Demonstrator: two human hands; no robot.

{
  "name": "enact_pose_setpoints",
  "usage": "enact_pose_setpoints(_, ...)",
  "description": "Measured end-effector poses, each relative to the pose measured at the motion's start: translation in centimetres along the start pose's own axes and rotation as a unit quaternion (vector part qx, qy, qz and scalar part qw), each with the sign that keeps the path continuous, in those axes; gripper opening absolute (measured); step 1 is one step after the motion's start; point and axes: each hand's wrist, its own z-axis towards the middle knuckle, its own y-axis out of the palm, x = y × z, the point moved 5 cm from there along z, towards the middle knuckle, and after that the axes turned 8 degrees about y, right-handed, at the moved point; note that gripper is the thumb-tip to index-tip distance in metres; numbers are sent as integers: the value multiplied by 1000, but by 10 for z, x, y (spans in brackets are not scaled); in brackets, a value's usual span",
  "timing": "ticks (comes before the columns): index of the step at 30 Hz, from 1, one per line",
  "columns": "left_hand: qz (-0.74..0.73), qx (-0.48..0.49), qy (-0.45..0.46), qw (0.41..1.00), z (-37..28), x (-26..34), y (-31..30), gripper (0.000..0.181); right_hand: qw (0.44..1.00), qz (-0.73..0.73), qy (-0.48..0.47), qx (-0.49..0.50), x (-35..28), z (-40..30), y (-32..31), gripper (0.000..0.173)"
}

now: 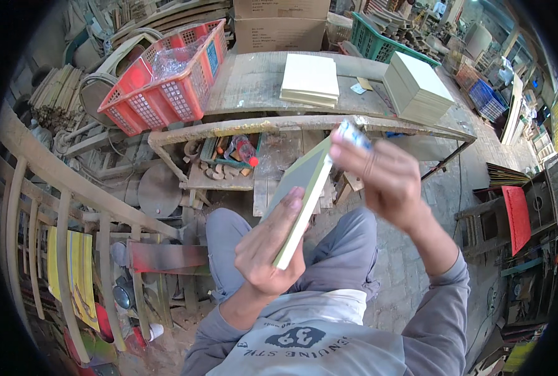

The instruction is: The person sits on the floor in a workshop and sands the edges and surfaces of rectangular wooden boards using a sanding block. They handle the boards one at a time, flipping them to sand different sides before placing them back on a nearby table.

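My left hand [265,258] grips the lower part of a flat rectangular panel [298,177], thumb on its face. The panel is tilted on edge, with a grey face, a pale greenish border and a cream-white long edge. My right hand [394,176] pinches a small, crumpled white-and-blue piece [354,134] at the panel's upper end. Motion blurs that piece, so its material is unclear. Beyond my hands, a low stack of cream panels [309,77] lies on a worn wooden table [255,70]. A taller stack of similar panels [417,87] stands to its right.
A red plastic crate [166,96] holding clear plastic wrap sits at the table's left. Behind are cardboard boxes [280,30] and a green crate [382,44]. A bottle with a red cap [246,149] lies below the table. Wooden railings [63,239] stand on my left.
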Motion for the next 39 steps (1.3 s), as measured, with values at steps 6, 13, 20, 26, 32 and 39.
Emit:
enact_pose_setpoints(6,1,-12,30,999,-2,5,-4,30,1000,-22,3,8,9,3,-6,46)
enact_pose_setpoints(13,-10,-24,21,999,-13,10,-10,37,1000,-9,-8,11,1,-9,1,50)
enact_pose_setpoints(20,-40,-18,42,998,-13,14,-19,40,986,-19,127,110,15,-14,-20,59)
enact_pose_setpoints(26,-26,-35,37,998,-10,10,-17,46,995,-39,53,81,0,-12,-27,51)
enact_pose_setpoints(32,-20,-36,37,998,-8,10,-11,46,999,22,1,24,-31,-10,-8,48)
enact_pose_setpoints(39,-4,-51,71,996,-3,7,-10,36,999,-6,11,37,-17,-12,-9,44)
